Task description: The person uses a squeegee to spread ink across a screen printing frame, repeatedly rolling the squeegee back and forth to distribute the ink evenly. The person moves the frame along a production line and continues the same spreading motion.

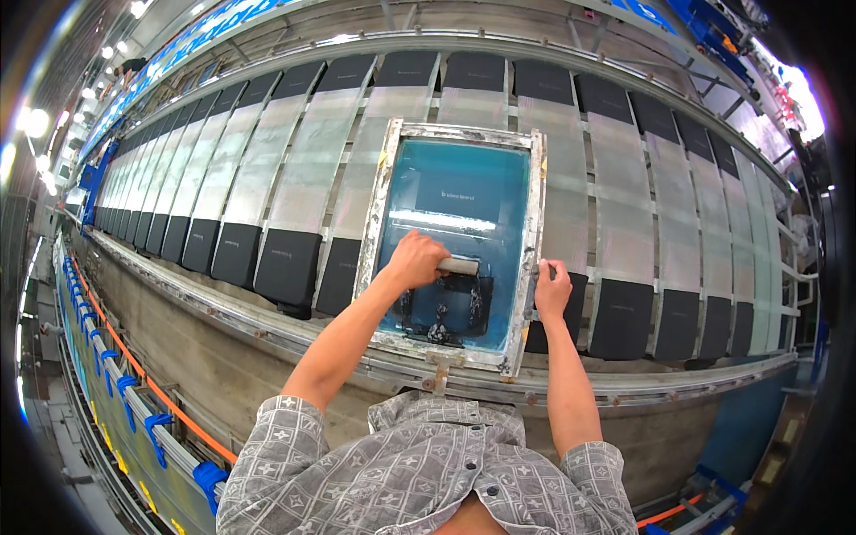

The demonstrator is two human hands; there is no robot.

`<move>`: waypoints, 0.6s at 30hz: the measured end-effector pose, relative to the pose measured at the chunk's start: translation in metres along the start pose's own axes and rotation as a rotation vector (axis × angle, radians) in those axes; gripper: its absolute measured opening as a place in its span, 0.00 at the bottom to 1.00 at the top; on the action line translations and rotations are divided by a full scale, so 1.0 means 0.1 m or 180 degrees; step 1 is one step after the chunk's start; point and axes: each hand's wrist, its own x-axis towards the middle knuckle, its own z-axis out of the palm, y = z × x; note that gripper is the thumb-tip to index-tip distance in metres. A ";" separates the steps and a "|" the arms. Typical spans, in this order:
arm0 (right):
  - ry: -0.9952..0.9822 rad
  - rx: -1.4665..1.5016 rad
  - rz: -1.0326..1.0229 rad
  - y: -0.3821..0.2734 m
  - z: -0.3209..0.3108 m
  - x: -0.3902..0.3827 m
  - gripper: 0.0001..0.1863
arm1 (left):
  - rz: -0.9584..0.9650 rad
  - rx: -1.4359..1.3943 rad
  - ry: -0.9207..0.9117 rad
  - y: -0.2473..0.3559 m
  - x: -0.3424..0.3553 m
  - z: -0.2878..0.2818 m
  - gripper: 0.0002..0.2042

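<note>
Two bare hands are at the screen frame (464,134), one over its inside and one at its side. Fingers of the left hand (417,259) are curled and closed around a pale bar (461,265), which lies above the nearer half of the blue sheet (459,174) inside the frame. Fingers of the right hand (553,290) are bent at the right edge of the frame; whether they clamp it, one cannot tell. Just below the bar, dark ink (477,299) spreads on the sheet in uneven patches.

Around the frame, many pale boards (290,178) stand side by side in a long row, with black pieces (287,267) on their near ends and also their far ends. A metal rail (571,397) passes between the boards and the person's patterned grey shirt (446,446). Farther to the left, blue clips (156,423) sit beside an orange line (152,379).
</note>
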 end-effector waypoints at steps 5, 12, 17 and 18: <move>0.0103 -0.0438 -0.0348 0.09 0.03 0.06 0.14 | 0.0043 0.0103 0.1030 0.29 -0.60 0.65 0.18; -0.0260 -0.0219 -0.0726 0.05 0.03 0.42 0.15 | 0.0135 0.0327 0.1328 0.66 -1.39 0.81 0.14; -0.0020 -0.0210 -0.1156 0.01 0.36 0.55 0.12 | -0.0194 -0.0266 0.1497 0.42 -1.58 0.62 0.11; -0.0067 -0.0161 -0.1131 -0.11 0.44 0.51 0.12 | -0.0271 -0.0294 0.1410 0.34 -1.65 0.58 0.11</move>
